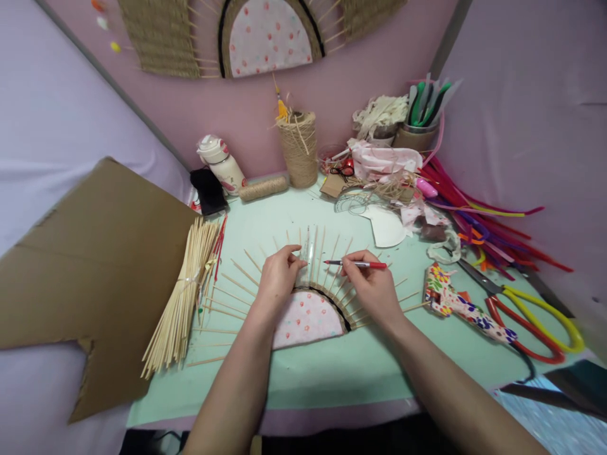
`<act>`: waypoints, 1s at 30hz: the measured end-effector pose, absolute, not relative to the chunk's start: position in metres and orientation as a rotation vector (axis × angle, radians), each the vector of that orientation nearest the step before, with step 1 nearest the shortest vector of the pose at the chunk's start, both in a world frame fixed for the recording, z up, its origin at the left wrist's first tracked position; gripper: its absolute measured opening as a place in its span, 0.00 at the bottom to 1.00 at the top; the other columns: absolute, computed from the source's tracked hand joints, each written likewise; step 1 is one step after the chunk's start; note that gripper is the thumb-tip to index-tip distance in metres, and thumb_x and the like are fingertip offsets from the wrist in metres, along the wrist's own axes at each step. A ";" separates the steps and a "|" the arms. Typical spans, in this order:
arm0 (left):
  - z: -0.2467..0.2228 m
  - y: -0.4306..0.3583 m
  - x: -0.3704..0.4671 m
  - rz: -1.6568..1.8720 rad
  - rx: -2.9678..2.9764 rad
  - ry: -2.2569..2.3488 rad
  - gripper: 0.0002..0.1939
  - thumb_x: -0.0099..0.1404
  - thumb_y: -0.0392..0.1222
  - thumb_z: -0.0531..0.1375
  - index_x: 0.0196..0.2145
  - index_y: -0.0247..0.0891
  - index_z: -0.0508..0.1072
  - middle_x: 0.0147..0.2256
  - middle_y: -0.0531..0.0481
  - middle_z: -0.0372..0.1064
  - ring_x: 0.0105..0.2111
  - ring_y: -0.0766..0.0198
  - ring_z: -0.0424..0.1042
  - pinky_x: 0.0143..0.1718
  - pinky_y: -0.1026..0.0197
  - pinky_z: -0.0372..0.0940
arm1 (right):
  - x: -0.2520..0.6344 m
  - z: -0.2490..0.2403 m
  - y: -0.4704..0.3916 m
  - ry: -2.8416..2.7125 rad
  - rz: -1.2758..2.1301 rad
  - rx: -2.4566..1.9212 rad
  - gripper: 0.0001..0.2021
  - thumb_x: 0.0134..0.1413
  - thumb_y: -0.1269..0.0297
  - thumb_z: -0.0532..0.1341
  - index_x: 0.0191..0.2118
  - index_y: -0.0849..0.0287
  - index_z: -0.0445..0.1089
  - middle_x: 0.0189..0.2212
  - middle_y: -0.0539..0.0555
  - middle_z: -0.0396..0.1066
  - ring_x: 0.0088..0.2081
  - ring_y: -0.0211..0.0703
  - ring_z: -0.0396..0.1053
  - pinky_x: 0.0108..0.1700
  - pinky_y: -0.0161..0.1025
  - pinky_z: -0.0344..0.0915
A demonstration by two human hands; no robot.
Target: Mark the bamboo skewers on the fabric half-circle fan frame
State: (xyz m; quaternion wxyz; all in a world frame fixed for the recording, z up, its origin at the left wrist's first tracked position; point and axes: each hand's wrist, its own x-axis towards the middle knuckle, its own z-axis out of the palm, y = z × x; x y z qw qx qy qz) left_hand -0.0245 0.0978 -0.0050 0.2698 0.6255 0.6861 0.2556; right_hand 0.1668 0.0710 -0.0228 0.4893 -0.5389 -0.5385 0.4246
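On a clock face centred on the half-round panel, with twelve away from the person, the table (341, 388) spreads under everything, its mint covering smooth. Flat brown cardboard (109, 253), stiff and rough-edged, lies at nine, seemingly set aside there. The half-round panel (308, 319) sits directly before the person, straight edge towards six, probably so both hands reach its curve; it is pale printed fabric, rimmed with fibrous twine and a black band. Thin wooden sticks (245, 284) ray out from that curve. At nine, a tied stick bundle (177, 309) stays within left-hand reach. At twelve stands a coarse twine cone (300, 155).

The left hand (279, 275), at eleven, has thumb and index finger at the ruler's near-left edge, perhaps steadying it; whether they pinch it, I cannot tell. The right hand (372, 284), at two, pinches a pen between thumb and fingers. The clear, narrow ruler (311, 246) points to twelve, apparently as a straight guide among the sticks. The slim red pen (377, 265) aims its tip towards nine, just beside the ruler.
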 end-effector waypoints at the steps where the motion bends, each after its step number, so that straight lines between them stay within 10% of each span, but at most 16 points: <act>1: -0.006 0.097 -0.026 0.683 1.688 1.845 0.16 0.59 0.36 0.62 0.46 0.37 0.74 0.28 0.53 0.72 0.29 0.66 0.69 0.34 0.64 0.60 | 0.166 -0.023 0.070 -1.323 1.034 -1.315 0.10 0.58 0.56 0.59 0.33 0.59 0.67 0.24 0.49 0.70 0.27 0.38 0.66 0.31 0.35 0.61; 30: -0.008 0.097 -0.028 0.563 1.720 1.837 0.16 0.59 0.36 0.61 0.46 0.37 0.74 0.28 0.53 0.73 0.28 0.65 0.70 0.34 0.64 0.60 | 0.160 -0.013 0.072 -1.382 1.074 -1.369 0.10 0.57 0.57 0.58 0.34 0.58 0.67 0.24 0.49 0.71 0.24 0.37 0.65 0.27 0.33 0.59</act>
